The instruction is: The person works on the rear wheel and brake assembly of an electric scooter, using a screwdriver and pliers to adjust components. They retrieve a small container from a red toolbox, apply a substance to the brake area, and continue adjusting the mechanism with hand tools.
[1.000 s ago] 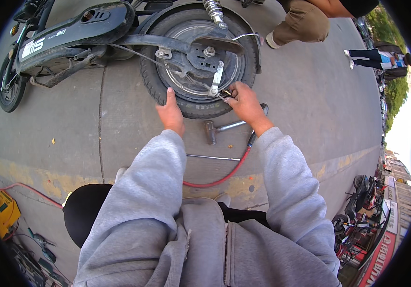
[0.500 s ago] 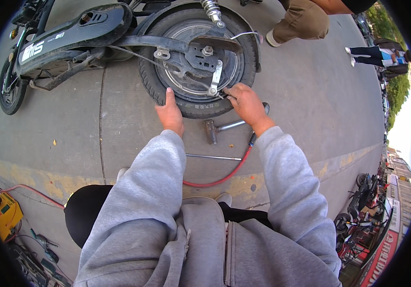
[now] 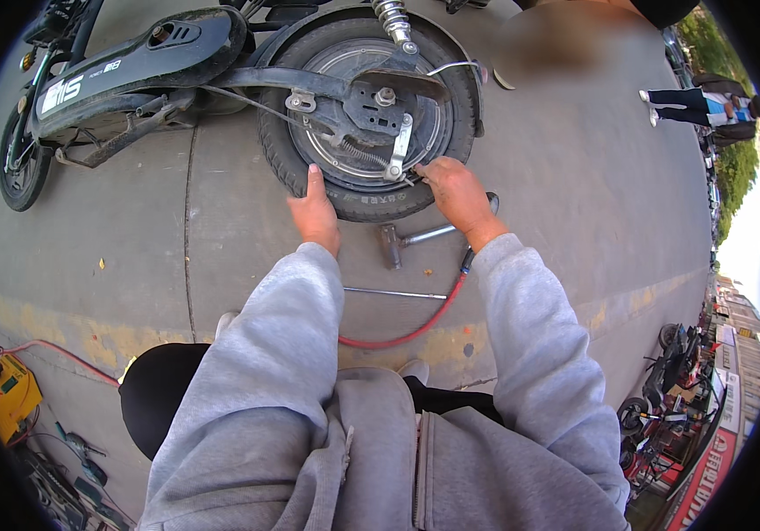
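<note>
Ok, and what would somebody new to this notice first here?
Probably the big wheel at top centre, with the left hand against its lower left and the right hand near the silver lever. Below lie a hammer and a curving red hose. A yellow box stands out at far left.

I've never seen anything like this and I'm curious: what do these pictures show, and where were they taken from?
No robot here: these are a person's bare hands, seen from a wide fisheye camera worn on the head and looking down, so straight lines bend near the rim. The left hand rests against the tyre of a dark scooter. The right hand has its fingers beside the lower end of a silver lever; whether they pinch something small, I can't tell. On the concrete lie a hammer, a thin metal rod and a red hose.
</note>
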`<state>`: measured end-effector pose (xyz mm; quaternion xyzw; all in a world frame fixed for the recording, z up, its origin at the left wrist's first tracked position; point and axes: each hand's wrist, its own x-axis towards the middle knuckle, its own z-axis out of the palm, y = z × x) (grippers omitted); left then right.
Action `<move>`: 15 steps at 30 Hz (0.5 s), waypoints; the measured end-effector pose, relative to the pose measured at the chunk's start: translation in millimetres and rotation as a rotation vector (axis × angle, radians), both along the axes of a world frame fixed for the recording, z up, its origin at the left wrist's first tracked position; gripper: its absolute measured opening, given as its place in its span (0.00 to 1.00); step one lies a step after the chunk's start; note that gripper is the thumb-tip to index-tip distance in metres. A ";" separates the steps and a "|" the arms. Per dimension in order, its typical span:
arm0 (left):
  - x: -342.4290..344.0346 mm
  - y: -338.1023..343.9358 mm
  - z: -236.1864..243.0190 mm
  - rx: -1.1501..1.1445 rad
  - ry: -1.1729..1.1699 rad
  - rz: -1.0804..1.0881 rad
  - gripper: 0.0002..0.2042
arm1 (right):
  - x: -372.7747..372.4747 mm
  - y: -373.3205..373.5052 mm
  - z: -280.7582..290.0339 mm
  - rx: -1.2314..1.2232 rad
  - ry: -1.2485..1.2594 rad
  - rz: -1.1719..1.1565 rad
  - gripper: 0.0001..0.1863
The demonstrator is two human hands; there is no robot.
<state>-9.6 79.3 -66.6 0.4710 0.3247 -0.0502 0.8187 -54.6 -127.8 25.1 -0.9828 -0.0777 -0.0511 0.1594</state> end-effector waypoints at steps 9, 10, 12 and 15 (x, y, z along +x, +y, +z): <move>-0.6 1.0 -1.3 -0.017 -0.070 -0.007 0.24 | 1.2 -3.2 10.7 0.181 0.112 -0.043 0.12; -0.7 0.9 -0.3 -0.027 -0.069 0.004 0.23 | 1.2 -4.0 10.6 0.215 0.103 -0.067 0.11; -0.5 -0.6 2.3 -0.054 -0.066 0.016 0.23 | 6.6 -8.3 10.4 0.087 0.148 0.025 0.12; -0.4 -1.9 5.3 0.001 -0.012 0.028 0.23 | 15.1 -17.6 13.1 -0.100 0.163 0.138 0.13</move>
